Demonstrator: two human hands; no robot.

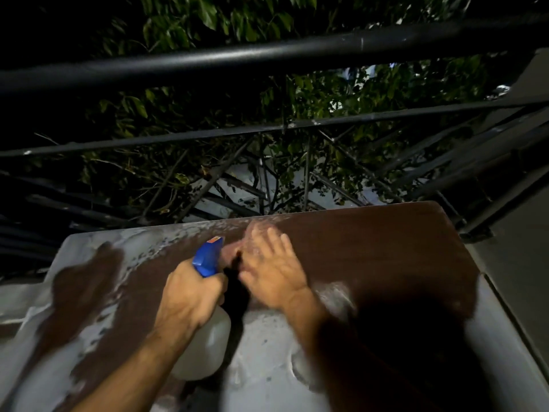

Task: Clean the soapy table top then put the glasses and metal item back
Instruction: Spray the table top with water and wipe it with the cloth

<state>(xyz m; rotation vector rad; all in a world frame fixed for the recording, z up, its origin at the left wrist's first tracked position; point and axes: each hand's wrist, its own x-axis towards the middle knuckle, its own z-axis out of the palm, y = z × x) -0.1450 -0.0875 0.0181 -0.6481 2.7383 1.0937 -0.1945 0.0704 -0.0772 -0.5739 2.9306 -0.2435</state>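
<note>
Soapy table top (386, 248) beneath both hands (274, 270)

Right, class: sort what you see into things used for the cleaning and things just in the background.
In use: spray bottle, left hand, right hand, soapy table top, soap foam.

Background: black railing, tree leaves.

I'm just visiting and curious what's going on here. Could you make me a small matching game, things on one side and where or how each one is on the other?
Things:
1. spray bottle
2. right hand
3. soap foam
4. railing

States:
A. spread in white patches over the brown table top
B. gripped by the left hand
C. dark bars beyond the table
D. open, fingers spread, blurred

Pairs: 1-B, 2-D, 3-A, 4-C
</note>
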